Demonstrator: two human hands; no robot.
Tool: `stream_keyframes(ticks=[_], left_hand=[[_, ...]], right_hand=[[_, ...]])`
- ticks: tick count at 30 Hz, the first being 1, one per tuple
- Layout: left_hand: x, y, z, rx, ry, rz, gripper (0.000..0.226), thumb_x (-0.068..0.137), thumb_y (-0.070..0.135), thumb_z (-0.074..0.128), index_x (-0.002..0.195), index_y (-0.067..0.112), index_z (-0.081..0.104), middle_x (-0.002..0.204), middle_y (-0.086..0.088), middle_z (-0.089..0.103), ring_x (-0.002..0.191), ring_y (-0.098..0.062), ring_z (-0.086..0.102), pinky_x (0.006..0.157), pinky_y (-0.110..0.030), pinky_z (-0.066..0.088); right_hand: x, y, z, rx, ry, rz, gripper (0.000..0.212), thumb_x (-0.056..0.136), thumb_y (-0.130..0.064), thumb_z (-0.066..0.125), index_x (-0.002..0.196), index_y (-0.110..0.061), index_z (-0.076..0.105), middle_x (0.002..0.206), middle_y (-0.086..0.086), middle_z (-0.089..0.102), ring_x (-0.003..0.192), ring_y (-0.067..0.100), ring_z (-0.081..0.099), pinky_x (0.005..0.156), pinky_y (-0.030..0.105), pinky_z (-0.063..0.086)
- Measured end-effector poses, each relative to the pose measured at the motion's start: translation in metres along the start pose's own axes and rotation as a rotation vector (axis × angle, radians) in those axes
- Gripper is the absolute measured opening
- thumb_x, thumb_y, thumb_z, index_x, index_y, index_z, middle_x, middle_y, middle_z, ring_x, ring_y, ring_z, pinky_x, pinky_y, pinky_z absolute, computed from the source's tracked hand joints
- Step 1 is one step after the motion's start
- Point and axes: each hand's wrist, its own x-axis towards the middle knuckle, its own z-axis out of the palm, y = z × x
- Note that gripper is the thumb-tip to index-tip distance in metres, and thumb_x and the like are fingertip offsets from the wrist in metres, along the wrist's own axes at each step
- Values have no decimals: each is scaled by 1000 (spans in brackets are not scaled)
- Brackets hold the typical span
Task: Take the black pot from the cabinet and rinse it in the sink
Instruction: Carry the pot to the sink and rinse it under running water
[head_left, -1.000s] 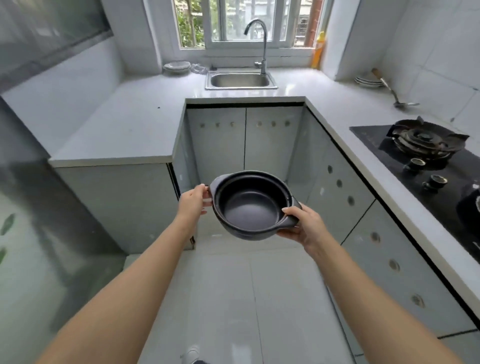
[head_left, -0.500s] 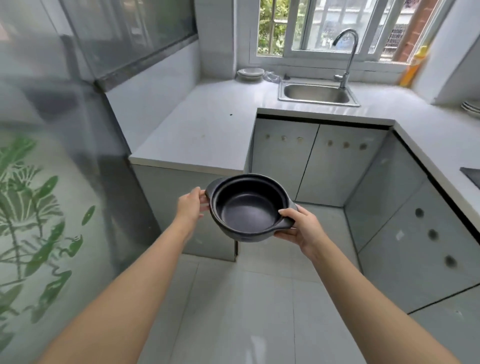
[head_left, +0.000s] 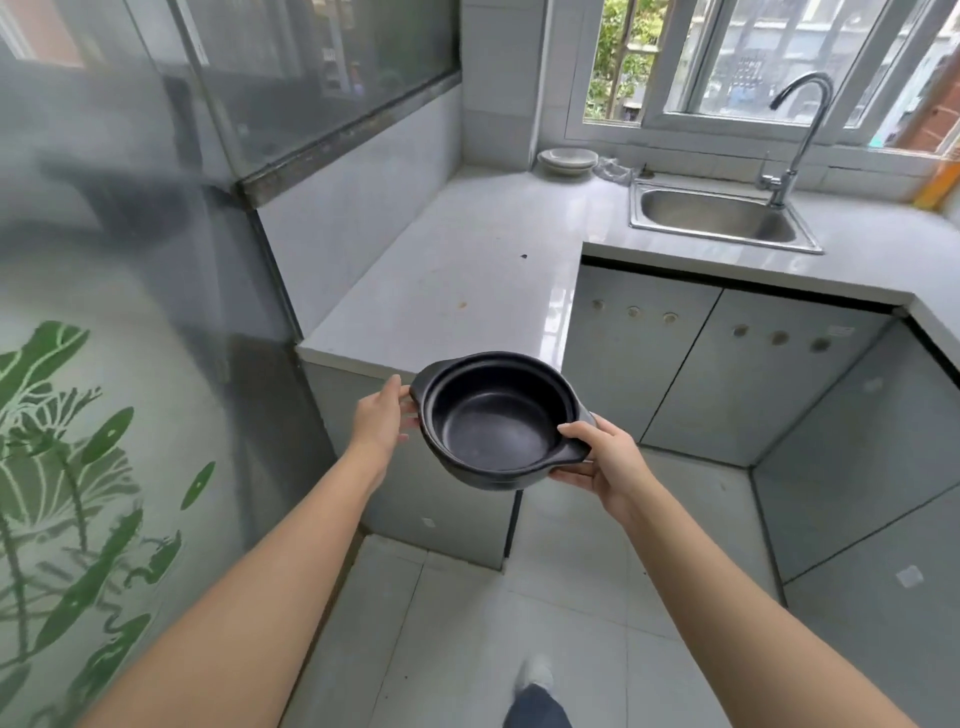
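Observation:
I hold an empty black pot (head_left: 493, 423) with two short ear handles out in front of me, above the floor. My left hand (head_left: 379, 418) grips its left handle and my right hand (head_left: 605, 457) grips its right handle. The pot tilts slightly toward me, so its bare inside shows. The steel sink (head_left: 719, 215) lies at the far right in the white counter under the window, well beyond the pot. A curved tap (head_left: 795, 135) rises behind the sink, and no water runs from it.
The white L-shaped counter (head_left: 467, 275) juts toward me just behind the pot. Stacked plates (head_left: 569, 158) sit in its back corner. Grey cabinet doors (head_left: 722, 364) are shut below the sink. A frosted glass panel (head_left: 93, 415) with green leaves stands on the left. My shoe (head_left: 535, 675) shows on the tiled floor.
My view has swung left, so the sink and window slid right and the stove left the frame. The pot stays held in both hands at the same height.

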Motion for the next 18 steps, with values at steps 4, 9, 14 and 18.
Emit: stream_keyframes(ticks=[4,9,14,18], left_hand=[[47,10,7,-23,77,-7,40,99,33,32,100,9,64,95,-5,66,77,-15,60,87,-37,42],[111,25,24,-41,205,-30,36,97,30,33,88,9,61,80,-1,62,71,-15,55,68,-30,40],[163,31,29,-91,326,-80,37,94,27,34,92,3,62,79,-6,63,69,-20,55,62,-29,40],[193,31,29,-146,416,-120,31,92,25,37,84,6,59,75,-5,60,65,-18,55,63,-29,41]], right_hand=[[59,-17,11,-38,-60,13,29,84,-10,60,112,-17,63,95,7,67,72,28,68,78,39,59],[141,-48,25,-105,-143,50,21,84,-9,60,103,-17,64,97,9,66,71,27,68,69,35,61],[214,-70,45,-170,-224,110,24,84,-7,58,106,-19,63,97,8,64,74,28,67,71,34,61],[253,-74,62,-168,-273,155,33,85,-4,55,115,-17,61,98,7,63,78,27,66,70,33,61]])
